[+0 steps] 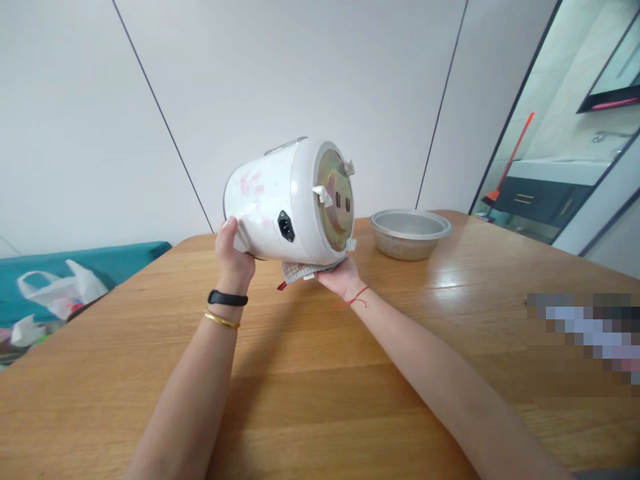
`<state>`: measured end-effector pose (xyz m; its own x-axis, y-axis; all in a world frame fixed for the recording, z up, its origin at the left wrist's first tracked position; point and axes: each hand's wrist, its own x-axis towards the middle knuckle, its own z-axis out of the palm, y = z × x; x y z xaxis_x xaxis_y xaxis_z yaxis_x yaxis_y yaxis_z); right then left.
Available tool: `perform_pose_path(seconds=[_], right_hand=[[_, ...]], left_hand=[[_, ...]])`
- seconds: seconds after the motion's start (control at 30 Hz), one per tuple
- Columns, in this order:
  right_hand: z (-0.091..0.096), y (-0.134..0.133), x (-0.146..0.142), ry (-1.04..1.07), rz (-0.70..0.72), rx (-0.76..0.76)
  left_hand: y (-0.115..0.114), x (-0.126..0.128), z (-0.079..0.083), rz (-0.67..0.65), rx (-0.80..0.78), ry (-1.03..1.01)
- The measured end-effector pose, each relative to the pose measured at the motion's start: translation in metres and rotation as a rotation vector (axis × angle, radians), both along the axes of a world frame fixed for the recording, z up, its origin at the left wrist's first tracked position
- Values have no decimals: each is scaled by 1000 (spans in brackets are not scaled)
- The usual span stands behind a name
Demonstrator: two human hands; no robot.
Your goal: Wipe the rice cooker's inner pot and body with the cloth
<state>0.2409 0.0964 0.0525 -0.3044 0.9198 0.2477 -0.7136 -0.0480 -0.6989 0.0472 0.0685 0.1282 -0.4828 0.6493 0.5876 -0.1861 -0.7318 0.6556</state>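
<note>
"What are you seeing on your feed?"

"I have a white appliance (263, 200) raised clear of the worktop (280, 393) and tilted over on its side. Its metal base plate (331, 177) faces right and partly toward me, with small white feet (324, 196) around it. I can make out a black power socket (286, 226) on the near side."

"And the hands?"

"The left hand (234, 257) grips the end away from the base, thumb up against the near side; most of its fingers are out of my sight. The right hand (343, 277) supports the base end from below, with a checked cloth (300, 271) between it and the shell. Its fingers are hidden, so I can't tell whether they are curled or flat."

"Anything on the wrists?"

"A black band (228, 299) and a gold bangle (221, 320) on the left, a red string (357, 297) on the right."

"What else is around?"

"To the right of the appliance, apart from it, a round metal basin (407, 245) stands on the worktop. Near the right edge is a pixelated patch (590, 340) that I can't read. Off to the left I see a white plastic bag (63, 290) against a teal seat (133, 257), and through the opening at far right, an orange broom (515, 153) by a dark cabinet (533, 199)."
</note>
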Motion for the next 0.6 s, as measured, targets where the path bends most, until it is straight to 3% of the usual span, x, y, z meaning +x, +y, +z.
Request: perform_pose_path(seconds=[0.07,0.2,0.4,0.6], right_hand=[[-1,2,13,-49,21,35],[2,11,39,-56,40,31],[13,25,72,48,-143,-58],[10,14,85,-130,11,-27]], left_hand=[[2,-2,-2,-55,22,-60],[3,-4,-4,-125,16,5],[6,-12,-8,-52,-30,57],[-4,-14,-1,-109,-2,67]])
